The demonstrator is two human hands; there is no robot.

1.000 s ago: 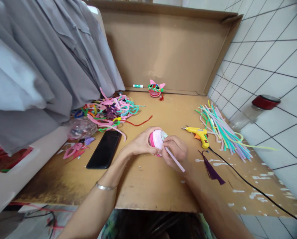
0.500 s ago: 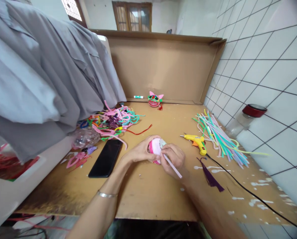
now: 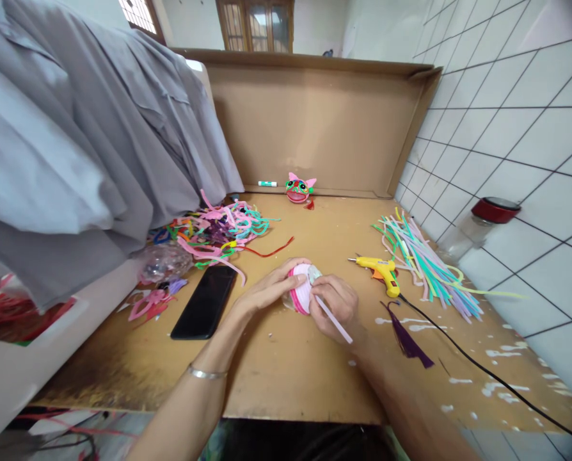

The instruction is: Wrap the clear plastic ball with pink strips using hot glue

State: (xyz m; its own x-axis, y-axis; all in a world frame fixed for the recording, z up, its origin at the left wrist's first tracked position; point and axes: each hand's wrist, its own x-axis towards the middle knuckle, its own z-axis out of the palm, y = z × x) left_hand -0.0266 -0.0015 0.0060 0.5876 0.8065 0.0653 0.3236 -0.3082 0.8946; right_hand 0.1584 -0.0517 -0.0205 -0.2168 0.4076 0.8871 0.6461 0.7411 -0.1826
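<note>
A round craft piece [image 3: 300,294], wrapped in pale pink with bright pink bands, is between my hands near the middle of the table. My left hand [image 3: 275,285] is closed around its left side, thumb lying across the top. With fingers pinched at the piece's right side, my right hand [image 3: 334,303] holds a pale lilac pipe cleaner [image 3: 334,320], whose free end sticks out toward the lower right. A small pale greenish part shows on the piece beside my right fingertips.
A black phone [image 3: 204,302] and a pipe-cleaner heap [image 3: 228,224] are left. Rightward are a yellow glue gun [image 3: 379,269] with cord, purple tassel [image 3: 409,342], pipe cleaners [image 3: 425,262] and a red-lidded jar [image 3: 475,224]. An animal-face craft [image 3: 298,187] and marker [image 3: 267,184] stand behind.
My left thumb has shifted up over the wrapped piece, uncovering more of its lower front. My right hand keeps its pinch, and the camera view has moved slightly.
</note>
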